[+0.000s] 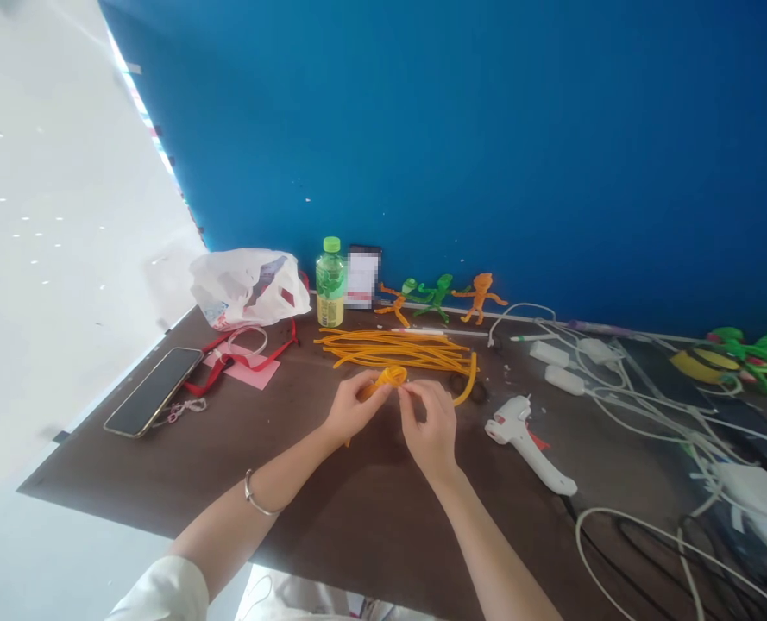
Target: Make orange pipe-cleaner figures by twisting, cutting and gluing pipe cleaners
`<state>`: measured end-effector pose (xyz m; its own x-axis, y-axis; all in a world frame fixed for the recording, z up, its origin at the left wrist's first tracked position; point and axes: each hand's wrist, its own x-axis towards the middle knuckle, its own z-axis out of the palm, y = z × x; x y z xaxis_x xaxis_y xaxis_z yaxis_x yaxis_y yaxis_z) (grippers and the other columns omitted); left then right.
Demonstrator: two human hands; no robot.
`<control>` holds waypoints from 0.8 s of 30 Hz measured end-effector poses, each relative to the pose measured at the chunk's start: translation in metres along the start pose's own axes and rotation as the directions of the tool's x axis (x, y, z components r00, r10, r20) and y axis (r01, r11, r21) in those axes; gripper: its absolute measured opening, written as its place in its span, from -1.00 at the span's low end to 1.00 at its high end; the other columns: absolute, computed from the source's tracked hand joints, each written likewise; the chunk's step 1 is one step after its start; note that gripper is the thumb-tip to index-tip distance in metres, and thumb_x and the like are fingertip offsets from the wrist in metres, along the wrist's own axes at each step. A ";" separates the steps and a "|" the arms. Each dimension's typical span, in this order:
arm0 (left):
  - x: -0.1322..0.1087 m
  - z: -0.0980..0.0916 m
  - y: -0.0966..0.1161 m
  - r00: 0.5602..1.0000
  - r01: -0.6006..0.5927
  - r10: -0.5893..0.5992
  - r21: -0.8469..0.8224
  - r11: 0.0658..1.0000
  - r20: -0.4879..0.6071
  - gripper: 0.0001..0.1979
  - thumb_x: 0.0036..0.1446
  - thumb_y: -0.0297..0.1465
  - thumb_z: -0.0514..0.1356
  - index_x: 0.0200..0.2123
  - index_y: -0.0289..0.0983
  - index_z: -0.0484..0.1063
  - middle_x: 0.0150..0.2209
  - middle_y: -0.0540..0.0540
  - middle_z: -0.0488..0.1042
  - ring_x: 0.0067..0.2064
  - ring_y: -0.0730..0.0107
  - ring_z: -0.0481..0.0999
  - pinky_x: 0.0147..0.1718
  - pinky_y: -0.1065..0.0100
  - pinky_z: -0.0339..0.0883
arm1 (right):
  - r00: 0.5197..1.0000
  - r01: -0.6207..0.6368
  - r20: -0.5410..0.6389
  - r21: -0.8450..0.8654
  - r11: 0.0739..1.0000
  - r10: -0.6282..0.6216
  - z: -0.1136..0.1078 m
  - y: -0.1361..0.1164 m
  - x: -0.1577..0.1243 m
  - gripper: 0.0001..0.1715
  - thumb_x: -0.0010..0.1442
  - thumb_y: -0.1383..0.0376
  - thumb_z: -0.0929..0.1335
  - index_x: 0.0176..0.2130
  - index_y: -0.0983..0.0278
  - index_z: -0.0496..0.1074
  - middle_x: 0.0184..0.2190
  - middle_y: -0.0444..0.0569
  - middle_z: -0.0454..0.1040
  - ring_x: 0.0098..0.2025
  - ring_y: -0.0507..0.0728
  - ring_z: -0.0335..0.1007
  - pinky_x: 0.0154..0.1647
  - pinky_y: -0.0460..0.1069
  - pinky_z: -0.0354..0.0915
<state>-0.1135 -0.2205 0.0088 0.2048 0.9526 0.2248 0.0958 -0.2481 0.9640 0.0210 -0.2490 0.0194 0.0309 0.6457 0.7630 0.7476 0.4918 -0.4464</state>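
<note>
A small coiled bundle of yellow-orange fuzzy stems (392,375) is held over the dark table (337,526). My left hand (355,404) has its fingers closed round the coil from the left. At its right side, my right hand (430,421) pinches with thumb and fingertips; a stem seems to pass between them and up to the right, partly hidden. Just beyond my hands lies a loose pile of straight yellow-orange stems (396,349). Three small twisted-stem figures stand by the wall, among them a green one (440,297) and an orange one (482,297).
A white glue gun (529,444) lies on the right, near tangled white cables (648,405) and adapters. At the back stand a green-capped bottle (330,285) and a white plastic bag (250,289). A phone (154,391) and red strap (218,369) lie left, below a blue wall (422,147).
</note>
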 end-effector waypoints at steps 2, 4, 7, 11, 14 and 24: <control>0.000 0.000 0.001 1.000 -0.004 0.004 -0.010 1.000 0.005 -0.65 0.04 -0.18 0.10 -0.26 -0.34 0.43 -0.56 0.05 0.24 -0.54 0.57 0.09 -0.53 0.48 0.02 | 1.000 -0.002 0.004 -0.002 1.000 0.002 0.000 0.000 0.000 -0.94 0.11 0.40 0.28 -0.35 0.25 0.33 -0.41 -0.04 0.43 -0.33 0.10 0.34 -0.28 0.02 0.21; -0.001 -0.001 0.003 1.000 -0.005 0.006 -0.030 1.000 0.018 -0.65 0.03 -0.18 0.11 -0.24 -0.34 0.43 -0.54 0.03 0.29 -0.51 0.56 0.15 -0.50 0.47 0.07 | 1.000 -0.002 0.009 -0.002 1.000 0.002 0.000 0.000 0.000 -0.94 0.11 0.39 0.28 -0.35 0.25 0.33 -0.40 -0.03 0.43 -0.33 0.10 0.34 -0.29 0.02 0.21; -0.001 -0.001 0.006 0.999 -0.015 0.018 -0.069 0.998 0.042 -0.64 0.01 -0.19 0.14 -0.22 -0.35 0.42 -0.45 -0.03 0.37 -0.44 0.50 0.25 -0.44 0.47 0.14 | 1.000 -0.003 0.008 0.000 1.000 0.003 0.000 0.000 -0.001 -0.94 0.11 0.39 0.29 -0.35 0.25 0.33 -0.40 -0.03 0.43 -0.33 0.10 0.33 -0.29 0.02 0.21; -0.002 -0.001 0.007 0.999 -0.018 0.020 -0.064 0.998 0.041 -0.65 0.02 -0.20 0.14 -0.21 -0.35 0.41 -0.41 -0.05 0.39 -0.43 0.49 0.27 -0.43 0.47 0.15 | 1.000 -0.001 0.004 -0.003 1.000 0.001 0.000 0.000 -0.001 -0.93 0.10 0.41 0.30 -0.34 0.25 0.32 -0.40 -0.04 0.43 -0.32 0.10 0.33 -0.29 0.02 0.21; -0.002 -0.001 0.005 1.000 -0.008 0.009 -0.032 0.999 0.029 -0.64 0.03 -0.19 0.12 -0.22 -0.35 0.42 -0.45 -0.03 0.37 -0.48 0.53 0.21 -0.47 0.48 0.11 | 1.000 0.005 0.003 -0.002 1.000 -0.005 0.000 0.000 -0.001 -0.93 0.10 0.41 0.30 -0.34 0.25 0.32 -0.41 -0.04 0.43 -0.32 0.10 0.33 -0.28 0.02 0.21; -0.001 -0.002 0.002 0.999 -0.013 0.015 -0.041 0.999 0.042 -0.63 0.07 -0.17 0.07 -0.24 -0.35 0.41 -0.56 0.04 0.23 -0.54 0.56 0.09 -0.54 0.47 0.02 | 1.000 0.013 0.008 -0.003 1.000 -0.013 0.001 -0.001 -0.001 -0.94 0.11 0.40 0.29 -0.35 0.25 0.33 -0.40 -0.04 0.44 -0.32 0.11 0.36 -0.29 0.02 0.21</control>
<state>-0.1159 -0.2218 0.0109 0.2472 0.9405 0.2332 0.0532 -0.2534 0.9659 0.0202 -0.2497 0.0186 0.0162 0.6437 0.7651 0.7499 0.4983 -0.4351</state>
